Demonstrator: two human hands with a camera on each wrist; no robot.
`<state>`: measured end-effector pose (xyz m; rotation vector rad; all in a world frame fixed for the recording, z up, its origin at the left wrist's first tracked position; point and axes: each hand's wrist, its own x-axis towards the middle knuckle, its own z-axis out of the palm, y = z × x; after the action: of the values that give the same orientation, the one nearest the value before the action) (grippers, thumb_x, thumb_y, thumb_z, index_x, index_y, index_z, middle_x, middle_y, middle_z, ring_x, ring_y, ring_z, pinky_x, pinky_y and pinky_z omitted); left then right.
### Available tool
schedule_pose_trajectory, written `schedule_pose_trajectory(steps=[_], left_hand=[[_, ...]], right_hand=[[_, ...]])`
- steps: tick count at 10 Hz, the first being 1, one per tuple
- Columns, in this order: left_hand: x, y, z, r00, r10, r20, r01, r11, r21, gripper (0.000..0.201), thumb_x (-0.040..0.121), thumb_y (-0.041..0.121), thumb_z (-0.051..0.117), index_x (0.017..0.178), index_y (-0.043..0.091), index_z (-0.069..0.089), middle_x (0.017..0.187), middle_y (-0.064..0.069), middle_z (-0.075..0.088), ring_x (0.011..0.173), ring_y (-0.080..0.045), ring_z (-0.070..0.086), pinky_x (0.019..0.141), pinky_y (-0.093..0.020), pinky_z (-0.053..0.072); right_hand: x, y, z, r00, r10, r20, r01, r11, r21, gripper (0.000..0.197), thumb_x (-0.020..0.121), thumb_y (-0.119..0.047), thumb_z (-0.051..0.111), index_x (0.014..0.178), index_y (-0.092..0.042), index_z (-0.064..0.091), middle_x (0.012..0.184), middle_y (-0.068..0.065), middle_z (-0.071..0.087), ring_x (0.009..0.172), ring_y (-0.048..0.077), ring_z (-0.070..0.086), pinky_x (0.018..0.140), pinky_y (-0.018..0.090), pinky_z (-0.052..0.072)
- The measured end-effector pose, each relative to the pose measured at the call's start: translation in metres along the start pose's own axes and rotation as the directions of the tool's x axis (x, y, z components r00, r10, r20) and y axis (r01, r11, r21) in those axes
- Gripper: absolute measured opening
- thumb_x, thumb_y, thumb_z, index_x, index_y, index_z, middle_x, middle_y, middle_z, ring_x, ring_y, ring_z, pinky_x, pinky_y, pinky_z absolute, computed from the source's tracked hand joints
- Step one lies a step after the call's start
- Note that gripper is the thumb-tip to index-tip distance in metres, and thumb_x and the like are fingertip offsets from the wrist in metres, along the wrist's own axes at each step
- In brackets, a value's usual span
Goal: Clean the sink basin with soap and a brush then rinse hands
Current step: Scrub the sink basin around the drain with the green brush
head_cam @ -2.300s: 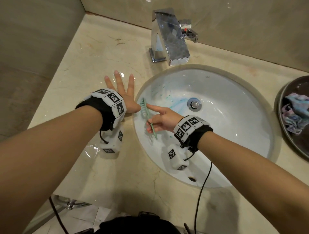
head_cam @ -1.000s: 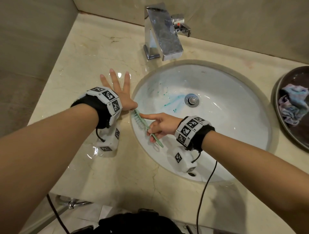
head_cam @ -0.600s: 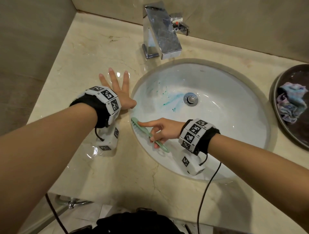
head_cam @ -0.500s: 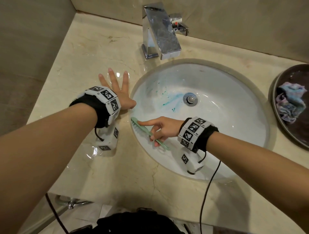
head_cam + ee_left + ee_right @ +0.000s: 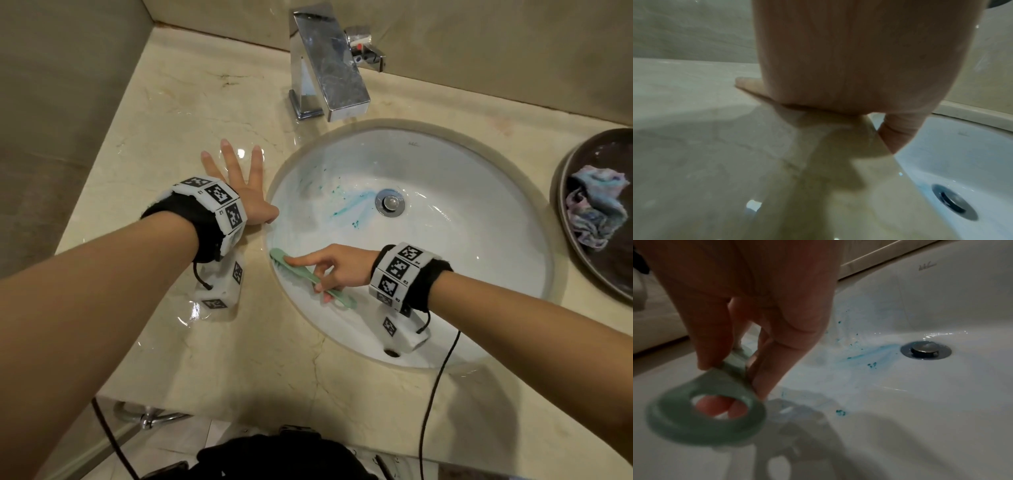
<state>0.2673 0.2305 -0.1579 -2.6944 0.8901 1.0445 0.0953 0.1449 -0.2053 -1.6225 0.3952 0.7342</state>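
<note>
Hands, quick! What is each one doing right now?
Left hand: open, fingers spread flat on the counter.
Right hand: holding the green brush against the sink wall.

A wet, beige marble counter (image 5: 191,113) is seen, into which a white basin (image 5: 479,246) is set, with a chrome faucet (image 5: 329,65), a dark tray (image 5: 582,260) and the left hand (image 5: 239,185) lying flat on it.
</note>
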Motion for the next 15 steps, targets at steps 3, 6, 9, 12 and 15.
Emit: schedule_pose_trajectory(steps=[3, 6, 9, 12, 15], left_hand=[[0.001, 0.000, 0.000, 1.000, 0.000, -0.008, 0.000, 1.000, 0.010, 0.101, 0.085, 0.040, 0.054, 0.142, 0.031, -0.029, 0.145, -0.014, -0.041, 0.131, -0.049, -0.031, 0.108, -0.064, -0.004], [0.001, 0.001, 0.000, 1.000, -0.004, -0.003, 0.004, 1.000, 0.010, 0.102, 0.085, 0.040, 0.055, 0.142, 0.031, -0.029, 0.145, -0.014, -0.041, 0.131, -0.049, -0.032, 0.107, -0.064, -0.005], [0.000, 0.000, 0.000, 1.000, 0.000, -0.002, 0.000, 1.000, 0.013, 0.102, 0.085, 0.039, 0.055, 0.142, 0.031, -0.029, 0.144, -0.014, -0.041, 0.131, -0.049, -0.031, 0.107, -0.065, -0.004], [-0.002, 0.000, -0.003, 1.000, 0.003, 0.010, -0.004, 1.000, 0.018, 0.101, 0.086, 0.040, 0.054, 0.142, 0.031, -0.030, 0.144, -0.014, -0.041, 0.131, -0.049, -0.031, 0.108, -0.064, -0.005], [-0.002, 0.001, -0.002, 1.000, 0.002, 0.008, -0.002, 1.000, 0.016, 0.101, 0.086, 0.041, 0.054, 0.142, 0.030, -0.029, 0.145, -0.014, -0.041, 0.131, -0.049, -0.031, 0.107, -0.064, -0.004]], right_hand=[[-0.003, -0.011, 0.002, 0.999, -0.034, 0.041, 0.027, 0.986, 0.163, 0.067, 0.090, 0.006, 0.052, 0.144, -0.027, 0.033, 0.081, 0.008, 0.061, 0.064, 0.016, 0.068, 0.071, 0.027, 0.058], [-0.005, 0.011, -0.006, 0.997, 0.082, 0.017, -0.070, 0.927, -0.368, 0.067, 0.088, -0.002, 0.058, 0.142, -0.034, 0.036, 0.073, 0.007, 0.064, 0.077, 0.023, 0.063, 0.082, 0.030, 0.049], [-0.004, 0.000, 0.003, 0.998, 0.009, 0.056, -0.009, 1.000, -0.004, 0.071, 0.088, 0.009, 0.054, 0.145, -0.025, 0.031, 0.089, 0.015, 0.056, 0.057, 0.009, 0.067, 0.065, 0.020, 0.056], [0.001, 0.008, -0.002, 0.993, 0.107, -0.042, -0.112, 0.981, -0.161, 0.069, 0.089, 0.004, 0.055, 0.145, -0.028, 0.031, 0.089, 0.012, 0.064, 0.073, 0.026, 0.064, 0.090, 0.042, 0.052], [-0.009, 0.004, 0.001, 0.996, 0.059, 0.073, -0.049, 0.991, -0.126, 0.072, 0.089, 0.004, 0.055, 0.145, -0.032, 0.029, 0.089, 0.008, 0.061, 0.069, 0.020, 0.065, 0.080, 0.029, 0.055]])
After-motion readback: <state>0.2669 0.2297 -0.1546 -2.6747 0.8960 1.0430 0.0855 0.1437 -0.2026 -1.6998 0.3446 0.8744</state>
